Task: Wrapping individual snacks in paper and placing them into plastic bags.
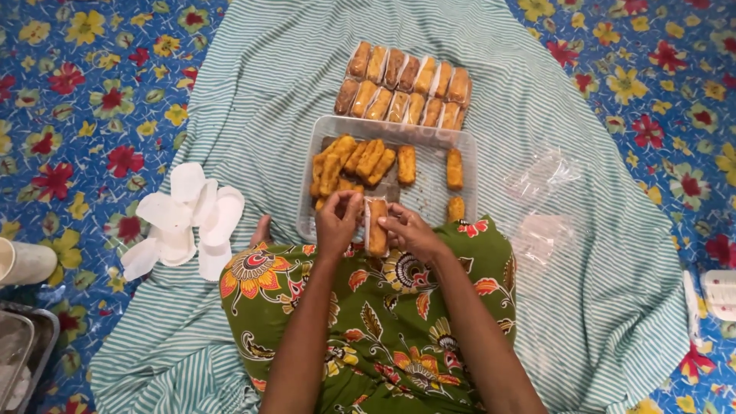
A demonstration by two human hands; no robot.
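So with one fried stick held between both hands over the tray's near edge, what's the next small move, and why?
Probably finish closing the wrapper round the fried stick and lay it with the wrapped rows beyond the clear tray. The left hand and right hand pinch it upright with a pale wrapper edge showing on its left, and the wrapped ones lie in two neat rows there.

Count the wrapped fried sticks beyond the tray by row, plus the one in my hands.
Far row of wrapped sticks: 7
Near row of wrapped sticks: 7
Fried stick held by left hand and right hand: 1
Total: 15
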